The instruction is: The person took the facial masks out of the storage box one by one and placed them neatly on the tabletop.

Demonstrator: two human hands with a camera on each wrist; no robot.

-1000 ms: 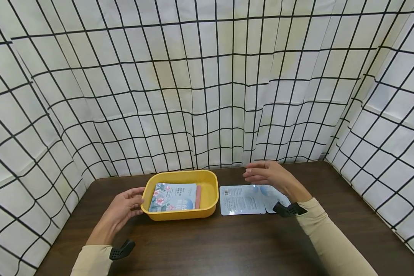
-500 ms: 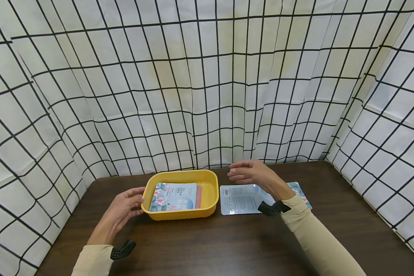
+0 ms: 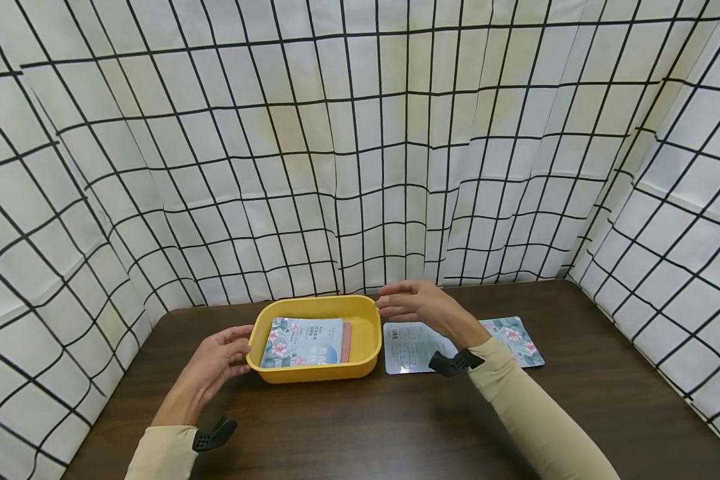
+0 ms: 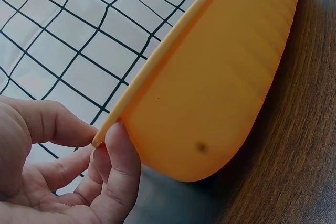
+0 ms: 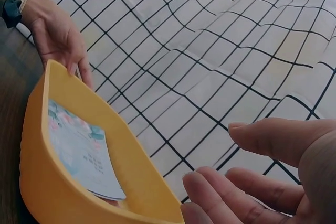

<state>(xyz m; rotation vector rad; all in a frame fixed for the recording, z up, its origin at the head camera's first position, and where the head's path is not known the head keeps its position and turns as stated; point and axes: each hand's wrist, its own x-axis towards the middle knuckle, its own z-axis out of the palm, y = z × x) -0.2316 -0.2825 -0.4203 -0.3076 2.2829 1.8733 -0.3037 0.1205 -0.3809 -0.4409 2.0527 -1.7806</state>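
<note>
A yellow plastic tray (image 3: 312, 375) sits on the table, holding a floral blue sachet (image 3: 303, 343) that looks like a sheet-mask packet. Under it, a pink edge (image 3: 346, 343) shows. My left hand (image 3: 216, 363) pinches the tray's left rim between thumb and fingers, plain in the left wrist view. Close by the tray's right back rim is my right hand (image 3: 423, 308), thumb and fingers apart around nothing in the right wrist view. Below that hand lies a silvery-blue sachet (image 3: 411, 350), printed side up, partly covered by the wrist.
Another floral sachet (image 3: 513, 340) lies flat to the right, partly behind the right forearm. The brown wooden table (image 3: 348, 427) ends at a white curtain with black grid lines (image 3: 360, 167), which encloses the back and both sides.
My right hand has moved left from above the sachets to the tray's right rim, uncovering the floral sachet at the right. The left hand and the tray have stayed put.
</note>
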